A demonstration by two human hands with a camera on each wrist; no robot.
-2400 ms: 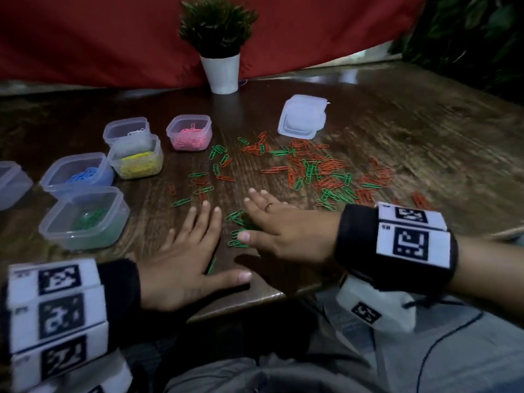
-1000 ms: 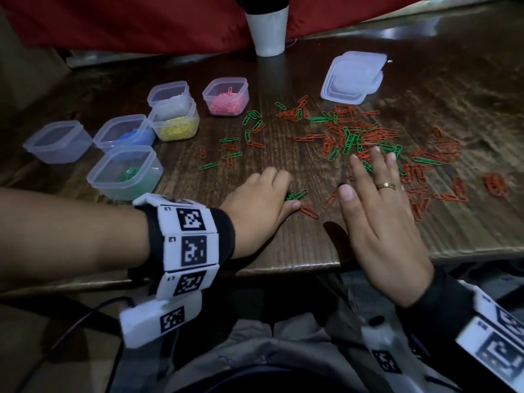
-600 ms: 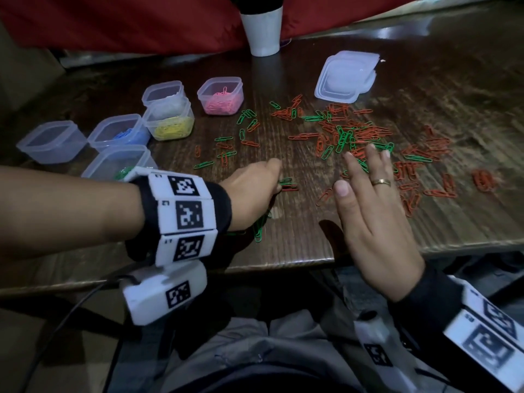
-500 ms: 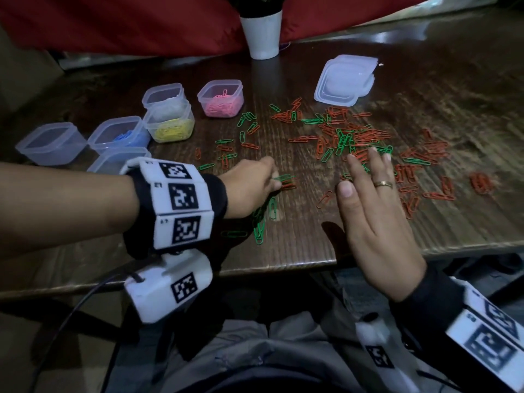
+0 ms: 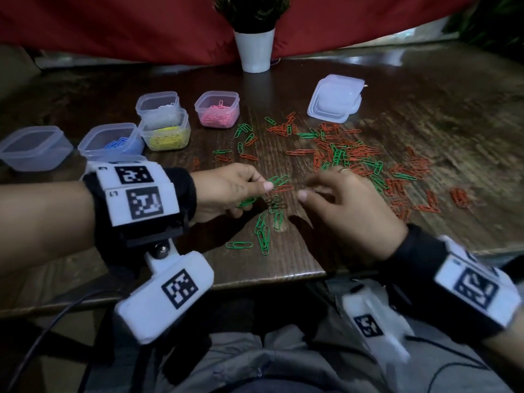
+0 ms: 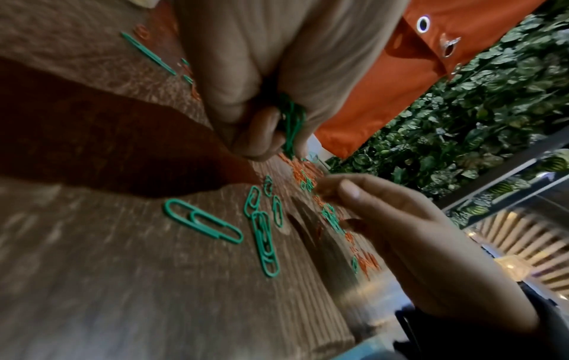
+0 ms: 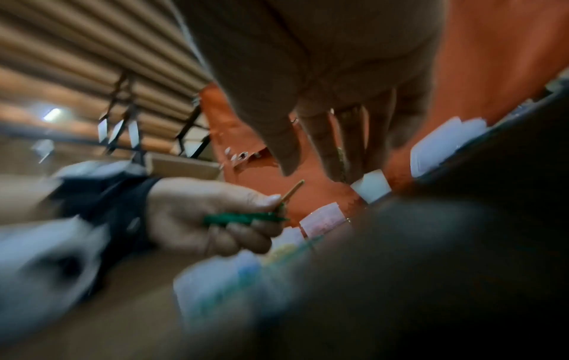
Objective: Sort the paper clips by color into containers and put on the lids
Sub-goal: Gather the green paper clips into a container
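Green paper clips (image 5: 276, 181) bunched in the curled left hand (image 5: 226, 191), more strewn on the worktop (image 5: 283, 268) just beside it, right hand (image 5: 348, 214) loosely open nearby holding nothing: mid-gathering, likely next a carry to the green container behind the left wrist.

Bare counter (image 5: 283, 268) lies near the front edge. Scattered clips (image 5: 354, 154) cover the middle; containers (image 5: 164, 131) crowd the left, seemingly touching; lid stack (image 5: 334, 100) stands behind.

Grainy dark wood table (image 5: 425, 143); translucent plastic containers (image 5: 35, 148); red cloth backdrop (image 5: 113, 24)
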